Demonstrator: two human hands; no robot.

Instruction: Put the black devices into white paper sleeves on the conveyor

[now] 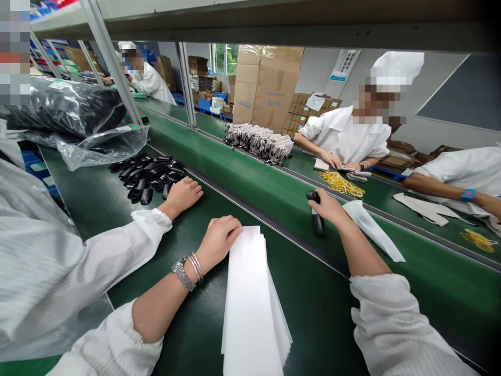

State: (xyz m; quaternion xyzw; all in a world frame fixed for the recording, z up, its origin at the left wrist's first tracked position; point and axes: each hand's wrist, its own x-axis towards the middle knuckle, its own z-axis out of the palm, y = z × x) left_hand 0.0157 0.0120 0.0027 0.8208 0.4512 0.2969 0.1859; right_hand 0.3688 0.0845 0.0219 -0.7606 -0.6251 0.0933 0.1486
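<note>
My left hand [219,237], with a watch and bracelets at the wrist, has its fingers curled at the top left corner of a fanned stack of white paper strips [250,297]. The stack lies lengthwise on the green table in front of me. Out over the green conveyor belt, my right hand [331,208] is closed around the upper end of a black oblong device [318,223] with a rounded end. Just right of that hand, a single white strip [373,230] lies on the belt. The device's exact kind cannot be made out.
Left, a co-worker's hand [183,196] rests near a pile of black oblong pieces [146,175]. Behind it sits a clear plastic bag [78,115]. Across the belt are bundled cords [258,141], yellow rubber bands [342,184] and co-workers in white. A shelf [274,23] hangs overhead.
</note>
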